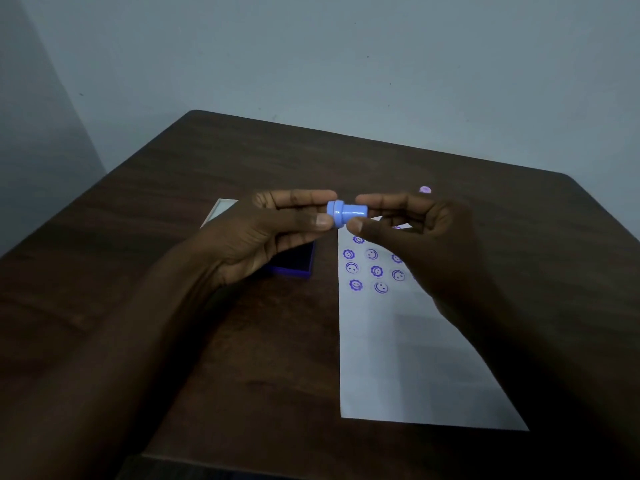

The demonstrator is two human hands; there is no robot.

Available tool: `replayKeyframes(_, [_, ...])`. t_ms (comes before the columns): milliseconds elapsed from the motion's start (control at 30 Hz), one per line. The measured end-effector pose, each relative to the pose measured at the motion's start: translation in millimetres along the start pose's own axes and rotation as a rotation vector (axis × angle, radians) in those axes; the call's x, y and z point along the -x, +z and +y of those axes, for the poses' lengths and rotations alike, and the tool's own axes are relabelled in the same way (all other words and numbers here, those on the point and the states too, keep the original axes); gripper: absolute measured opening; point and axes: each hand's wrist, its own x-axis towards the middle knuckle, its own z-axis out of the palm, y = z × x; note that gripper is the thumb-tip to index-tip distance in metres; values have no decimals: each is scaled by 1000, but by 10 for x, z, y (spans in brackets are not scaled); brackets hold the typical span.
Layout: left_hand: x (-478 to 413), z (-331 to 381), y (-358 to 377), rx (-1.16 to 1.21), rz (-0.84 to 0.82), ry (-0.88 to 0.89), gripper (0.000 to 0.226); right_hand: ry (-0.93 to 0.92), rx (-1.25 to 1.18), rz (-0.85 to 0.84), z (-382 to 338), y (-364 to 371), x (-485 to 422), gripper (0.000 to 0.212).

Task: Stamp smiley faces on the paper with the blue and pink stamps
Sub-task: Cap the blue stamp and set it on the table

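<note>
A small blue stamp (347,212) lies sideways in the air above the table, held between both hands. My left hand (273,233) pinches its wider left end with thumb and fingers. My right hand (412,233) pinches its narrower right end. Below them a white paper (401,358) lies on the table, with several purple smiley and flower-edged prints in rows near its far end; my right hand hides part of them. A small pink stamp (425,190) rests on the table beyond my right hand.
A blue ink pad (298,265) sits open on the dark wooden table (242,341), partly under my left hand, with its pale lid (221,211) behind it. A grey wall rises past the table's far edge.
</note>
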Motion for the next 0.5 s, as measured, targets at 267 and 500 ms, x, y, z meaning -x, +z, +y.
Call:
replayKeyframes(267, [-22, -53, -9, -103, 0, 19, 27, -10, 71, 16, 95, 28, 102, 29])
replayKeyframes(500, [-58, -110, 29, -143, 1, 21, 35, -5, 175, -49, 146, -107, -1, 25])
